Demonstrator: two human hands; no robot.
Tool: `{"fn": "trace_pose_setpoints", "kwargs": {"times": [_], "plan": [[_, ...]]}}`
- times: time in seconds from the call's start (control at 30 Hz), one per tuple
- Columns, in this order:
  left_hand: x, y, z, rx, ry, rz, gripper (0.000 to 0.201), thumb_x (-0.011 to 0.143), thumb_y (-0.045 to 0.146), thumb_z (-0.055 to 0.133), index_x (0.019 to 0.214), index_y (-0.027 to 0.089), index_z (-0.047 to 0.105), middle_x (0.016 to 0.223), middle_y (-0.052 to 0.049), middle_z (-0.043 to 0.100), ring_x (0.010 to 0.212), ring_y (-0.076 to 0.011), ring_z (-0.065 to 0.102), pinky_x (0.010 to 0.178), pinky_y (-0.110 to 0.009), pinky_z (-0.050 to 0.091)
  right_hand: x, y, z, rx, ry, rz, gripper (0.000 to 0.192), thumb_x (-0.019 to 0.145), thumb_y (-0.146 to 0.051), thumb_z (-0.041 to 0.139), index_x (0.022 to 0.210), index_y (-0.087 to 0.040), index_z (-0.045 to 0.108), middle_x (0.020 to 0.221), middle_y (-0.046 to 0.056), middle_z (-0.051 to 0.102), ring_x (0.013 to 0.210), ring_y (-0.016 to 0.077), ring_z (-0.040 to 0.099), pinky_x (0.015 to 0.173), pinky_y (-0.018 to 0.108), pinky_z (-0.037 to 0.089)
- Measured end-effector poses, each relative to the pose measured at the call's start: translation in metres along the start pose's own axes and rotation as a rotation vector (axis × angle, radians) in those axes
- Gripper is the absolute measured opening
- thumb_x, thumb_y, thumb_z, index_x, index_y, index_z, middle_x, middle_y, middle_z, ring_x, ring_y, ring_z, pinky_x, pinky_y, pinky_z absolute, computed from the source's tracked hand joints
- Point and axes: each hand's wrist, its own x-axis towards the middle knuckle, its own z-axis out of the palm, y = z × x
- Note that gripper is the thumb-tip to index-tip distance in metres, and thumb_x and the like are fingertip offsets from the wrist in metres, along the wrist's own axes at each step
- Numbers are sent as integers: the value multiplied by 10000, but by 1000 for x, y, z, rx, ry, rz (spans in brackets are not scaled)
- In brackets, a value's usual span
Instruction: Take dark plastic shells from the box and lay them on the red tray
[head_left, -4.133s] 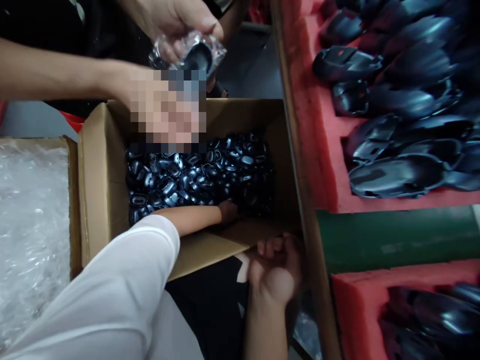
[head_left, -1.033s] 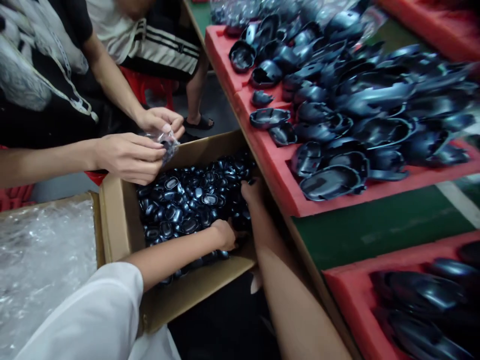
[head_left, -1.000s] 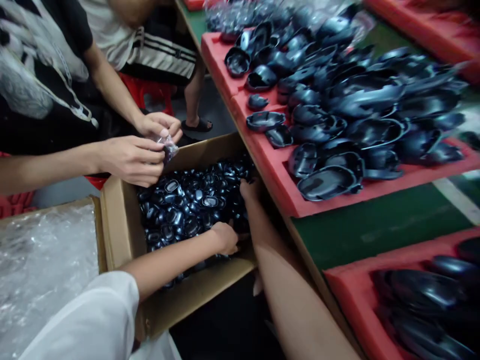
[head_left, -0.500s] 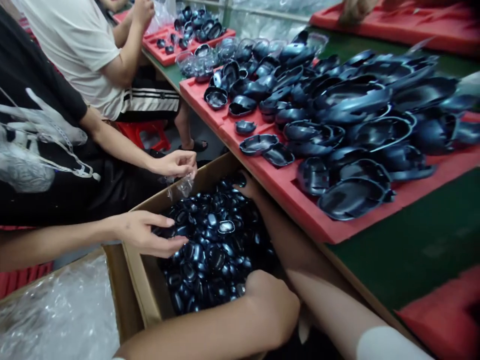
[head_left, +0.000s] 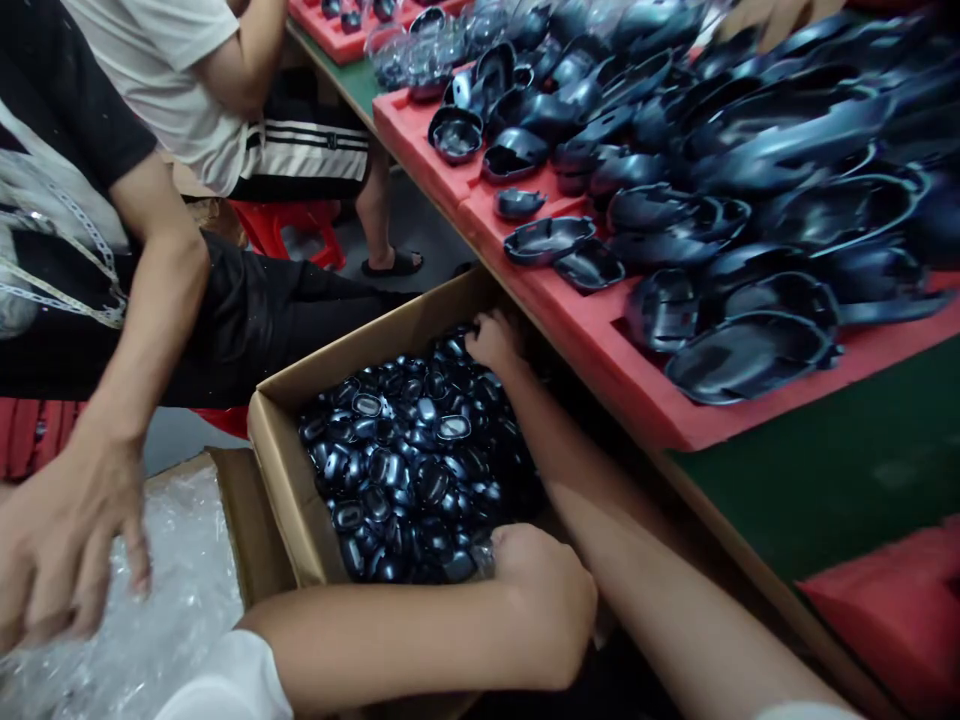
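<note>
- I see my left hand (head_left: 551, 600) fisted at the box (head_left: 285, 450) near edge, touching black caps (head_left: 420, 460).
- My right hand (head_left: 491, 340) curls into caps at far corner; grip unclear.
- Co-worker's hand (head_left: 64, 540) over plastic wrap (head_left: 172, 600).

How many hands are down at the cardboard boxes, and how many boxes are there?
Wearer's hands in the box of small dark plastic parts: 2, left hand and right hand
Co-worker's hand over clear plastic wrap: 1
Cardboard boxes: 2, parts box and wrap box
Total: 5
</note>
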Motion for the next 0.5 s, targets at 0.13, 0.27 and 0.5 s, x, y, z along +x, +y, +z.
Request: {"fn": "trace_pose_setpoints", "kwargs": {"times": [0.13, 0.27, 0.5], "plan": [[3, 1, 0, 12, -29, -15, 313, 878, 86, 598, 1150, 115, 750, 1077, -160, 755, 989, -332, 719, 652, -388, 586, 16, -7, 11, -125, -255, -102, 494, 921, -557, 564, 1339, -304, 635, 1529, 105, 437, 1379, 382, 386, 1095, 579, 384], [6, 1, 1, 7, -38, -9, 320, 860, 89, 626, 1150, 131, 754, 1078, -169, 751, 959, -336, 720, 649, -399, 588, -4, 3, 18, -187, -459, -19, 464, 930, -459, 538, 1359, -316, 641, 1644, 58, 274, 1375, 360, 444, 1114, 519, 406], [4, -2, 5, -39, -33, -11, 301, 883, 39, 564, 1099, 109, 762, 1040, -180, 752, 947, -319, 729, 657, -414, 598, -79, 8, 12, -195, -653, 17, 412, 896, -381, 539, 1245, -283, 736, 1603, 74, 390, 1252, 302, 609, 1082, 415, 464]]}}
